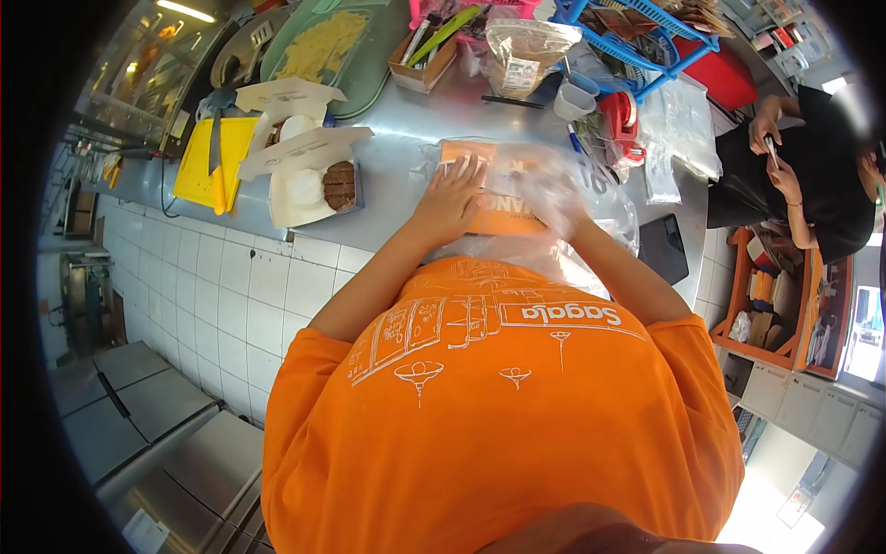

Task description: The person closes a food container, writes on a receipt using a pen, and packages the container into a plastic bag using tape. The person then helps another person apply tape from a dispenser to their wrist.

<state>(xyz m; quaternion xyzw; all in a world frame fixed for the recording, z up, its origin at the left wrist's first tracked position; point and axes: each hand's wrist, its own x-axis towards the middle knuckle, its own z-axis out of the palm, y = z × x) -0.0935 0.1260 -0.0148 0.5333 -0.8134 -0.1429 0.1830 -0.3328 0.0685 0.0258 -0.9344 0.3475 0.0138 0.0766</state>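
1. The orange printed packet [503, 222] lies along the near edge of the metal desk [399, 115], with clear plastic [613, 205] around or over it.
2. Left hand [457, 189]: fingers slightly apart, flat on the packet; even pressure should stop sliding.
3. Right hand [556, 209]: blurred at the plastic, finger state untellable; slow, outward smoothing would probably limit creases.
4. Left on the desk: open food boxes [305, 153], yellow cutting board [192, 166].
5. Room: white tiles [268, 286] near left, another person [835, 175] right.
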